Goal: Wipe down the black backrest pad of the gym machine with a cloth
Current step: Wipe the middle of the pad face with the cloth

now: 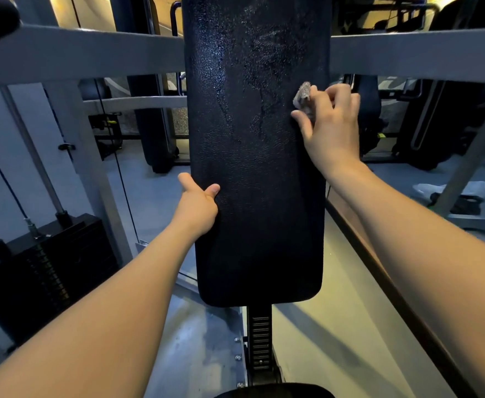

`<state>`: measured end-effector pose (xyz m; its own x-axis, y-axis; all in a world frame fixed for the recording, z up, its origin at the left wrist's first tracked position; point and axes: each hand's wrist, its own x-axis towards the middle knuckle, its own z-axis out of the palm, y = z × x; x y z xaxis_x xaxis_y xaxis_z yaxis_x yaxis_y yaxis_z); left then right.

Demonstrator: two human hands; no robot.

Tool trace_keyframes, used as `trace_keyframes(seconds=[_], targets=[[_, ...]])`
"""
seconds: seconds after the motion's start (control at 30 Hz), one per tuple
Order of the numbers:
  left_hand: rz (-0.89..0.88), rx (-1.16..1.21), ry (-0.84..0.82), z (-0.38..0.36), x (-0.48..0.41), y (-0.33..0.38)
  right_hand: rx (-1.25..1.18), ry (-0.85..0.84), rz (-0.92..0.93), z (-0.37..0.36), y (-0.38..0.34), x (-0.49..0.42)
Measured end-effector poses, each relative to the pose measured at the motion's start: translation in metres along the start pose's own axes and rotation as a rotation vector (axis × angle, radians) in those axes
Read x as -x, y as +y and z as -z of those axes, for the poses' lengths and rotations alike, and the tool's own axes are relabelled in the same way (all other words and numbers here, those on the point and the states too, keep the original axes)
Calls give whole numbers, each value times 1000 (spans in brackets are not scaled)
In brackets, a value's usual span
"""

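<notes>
Head view: your right hand (328, 122) pinches the cloth (303, 96) at the pad's (258, 168) right edge; the unwiped pad runs leftward and down, left hand (198, 205) gripping its left edge.

We gripped the left edge of the upright black backrest pad (258, 173) with our left hand (198, 206), thumb on its face, while our right hand (331, 127) held a bunched grey cloth (303, 94) against the pad's right edge, beside glistening streaks (261, 90) across its upper half.
</notes>
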<state>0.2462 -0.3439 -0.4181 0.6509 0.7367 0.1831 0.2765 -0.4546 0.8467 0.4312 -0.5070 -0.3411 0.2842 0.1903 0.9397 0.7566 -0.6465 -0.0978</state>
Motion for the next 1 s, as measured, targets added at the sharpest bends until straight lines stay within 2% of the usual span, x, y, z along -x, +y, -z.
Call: trace_keyframes(seconds=[0.17, 0.3, 0.37, 0.5, 0.67, 0.73, 0.8, 0.87, 0.9, 0.93, 1.0], targets=[[25, 8, -5, 1, 0, 2, -83, -78, 57, 4, -3, -21], [21, 8, -2, 1, 1, 2, -142, -47, 16, 5, -8, -29], [27, 1, -7, 1, 1, 2, -76, -58, 21, 0, -12, -26], [15, 13, -10, 2, 0, 1, 211, -132, 19, 5, -11, -32], [-21, 24, 8, -1, 1, -4, 233, -51, -150, -4, -53, -30], [-19, 7, 9, -1, 0, -4, 203, -99, -38, -15, -76, 2], [-16, -6, 6, 0, 0, -3, 250, -179, 197, -19, -82, 31], [-12, -6, -1, 1, 0, -3, 276, -170, 403, -17, -60, 23], [-10, -5, -4, 1, 0, -3, 325, -138, 429, -14, -45, 8], [-10, -7, -7, 1, 0, -2, 368, -84, 379, -9, -31, -9], [-4, -8, -3, 1, 0, -3, 384, -51, 131, 2, -15, -42]])
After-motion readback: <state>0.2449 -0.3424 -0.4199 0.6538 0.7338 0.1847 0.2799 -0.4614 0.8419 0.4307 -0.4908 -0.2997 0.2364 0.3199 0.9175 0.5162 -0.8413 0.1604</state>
